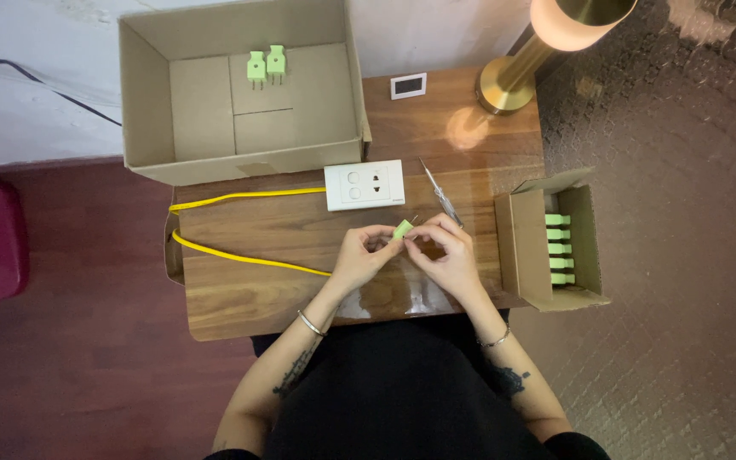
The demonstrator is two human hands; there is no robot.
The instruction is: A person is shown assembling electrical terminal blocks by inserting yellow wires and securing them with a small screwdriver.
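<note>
Pinched between both hands, left hand point(359, 255) and right hand point(446, 251), just below the white socket plate point(365, 185): a green plug point(403, 228), prongs outward for access. Right of the plate, a screwdriver point(441, 194), within reach.

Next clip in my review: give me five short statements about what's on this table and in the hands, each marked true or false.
1. Both hands, left hand and right hand, hold one small green plug. True.
2. The large cardboard box holds five plugs. False: two green plugs lie in it.
3. A yellow cable runs to the white socket plate. True.
4. The screwdriver lies inside the small box. False: it lies on the table.
5. The lamp stands at the table's left end. False: right far corner.
</note>
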